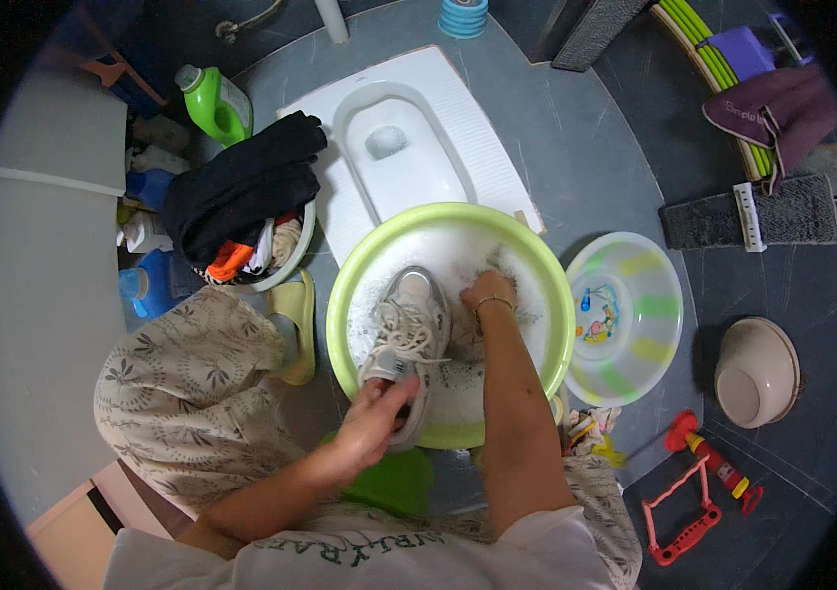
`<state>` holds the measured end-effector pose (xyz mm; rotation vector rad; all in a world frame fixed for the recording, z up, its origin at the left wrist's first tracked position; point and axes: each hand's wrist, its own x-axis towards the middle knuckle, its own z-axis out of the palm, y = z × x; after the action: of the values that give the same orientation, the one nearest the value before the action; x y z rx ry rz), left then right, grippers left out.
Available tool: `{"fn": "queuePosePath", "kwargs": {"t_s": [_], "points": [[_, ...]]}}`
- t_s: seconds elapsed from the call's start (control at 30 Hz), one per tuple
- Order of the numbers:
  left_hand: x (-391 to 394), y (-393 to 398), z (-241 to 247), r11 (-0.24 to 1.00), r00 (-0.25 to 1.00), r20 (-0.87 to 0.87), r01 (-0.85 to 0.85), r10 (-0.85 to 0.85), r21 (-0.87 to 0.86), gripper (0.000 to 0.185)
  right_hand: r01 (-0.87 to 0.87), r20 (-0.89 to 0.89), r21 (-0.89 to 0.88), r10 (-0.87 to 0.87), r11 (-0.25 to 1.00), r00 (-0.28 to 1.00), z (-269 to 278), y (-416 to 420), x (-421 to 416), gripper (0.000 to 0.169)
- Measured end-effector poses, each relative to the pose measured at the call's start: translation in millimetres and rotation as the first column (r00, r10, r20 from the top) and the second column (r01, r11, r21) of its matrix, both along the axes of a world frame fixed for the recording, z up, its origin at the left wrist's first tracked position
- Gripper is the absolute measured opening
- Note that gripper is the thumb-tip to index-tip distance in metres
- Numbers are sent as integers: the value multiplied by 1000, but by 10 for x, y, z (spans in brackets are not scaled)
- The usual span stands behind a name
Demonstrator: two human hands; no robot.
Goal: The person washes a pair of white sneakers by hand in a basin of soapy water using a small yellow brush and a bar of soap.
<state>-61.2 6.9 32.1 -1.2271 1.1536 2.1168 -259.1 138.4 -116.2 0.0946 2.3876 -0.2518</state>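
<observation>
A light-coloured lace-up sneaker (pixel 412 317) lies tilted in a green-rimmed basin (pixel 341 324) of foamy water, its toe pointing away from me. My left hand (pixel 374 428) grips it at the ankle opening, fingers inside and thumb on the tongue. In the suds to the right of the shoe is my right hand (pixel 490 291), with a thin bracelet at the wrist. Foam and water cover its fingers, so what they hold cannot be made out. White foam (pixel 455 247) spreads over the far half of the basin.
Beyond the basin is a squat toilet (pixel 492 169). At left, a clothes-filled tub (pixel 300 254) stands near a yellow slipper (pixel 304 324) and a green detergent bottle (pixel 204 110). Rightward are a striped plastic basin (pixel 661 324), a beige bucket (pixel 779 369) and red toys (pixel 691 538).
</observation>
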Motion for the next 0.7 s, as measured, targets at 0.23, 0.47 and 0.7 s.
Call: {"fn": "queuePosePath", "kwargs": {"t_s": [0.23,0.47,0.7], "points": [[-68,197,-476,946,961,80,-275,265,171,57,46,-554,-333,-235,942,798,250,174,486,55],[-45,-118,-46,793,953,41,-274,301,544,55,57,-441,-737,-542,674,715,1327,-20,1533,80],[234,-58,-267,852,983,-86,-98,165,514,42,48,-647,-574,-488,818,585,1517,-282,1954,68]]}}
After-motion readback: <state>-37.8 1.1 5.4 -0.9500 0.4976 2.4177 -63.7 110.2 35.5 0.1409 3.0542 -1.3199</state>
